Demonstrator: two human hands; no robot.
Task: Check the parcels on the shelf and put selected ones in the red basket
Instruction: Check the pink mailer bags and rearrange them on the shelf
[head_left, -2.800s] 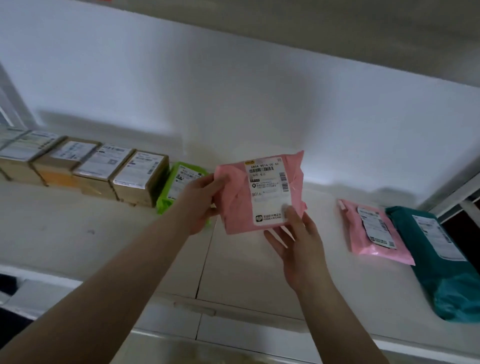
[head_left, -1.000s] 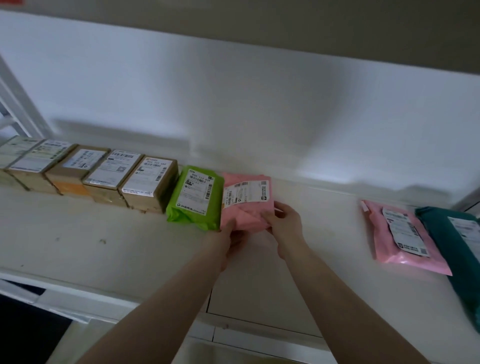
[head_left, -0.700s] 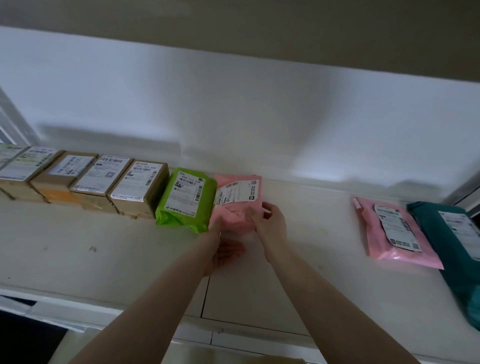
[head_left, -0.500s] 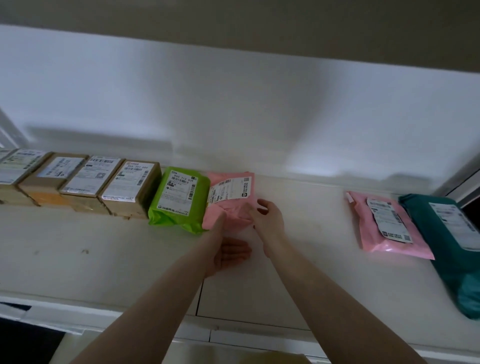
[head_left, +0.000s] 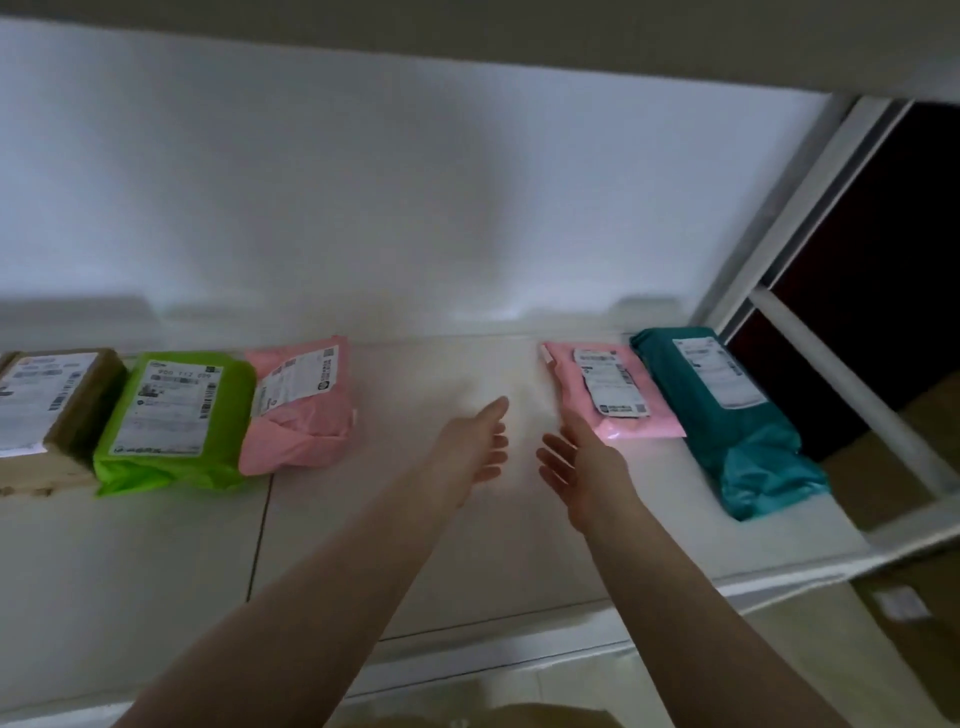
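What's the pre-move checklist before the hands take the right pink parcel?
1. Left hand empty: ok.
2. Right hand empty, open: ok.
3. Right pink parcel flat on the shelf, label up: ok.
4. Clear of the teal parcel: not ok, edges touch or overlap.
5. Left pink parcel resting beside the green parcel: ok.
6. Red basket in view: not ok, not seen.

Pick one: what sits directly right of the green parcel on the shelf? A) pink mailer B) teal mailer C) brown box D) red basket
A: the pink mailer lies against the right edge of the green parcel and looks tucked slightly behind it; the brown box is on the green parcel's other side, and the teal mailer lies far off at the right end of the shelf.
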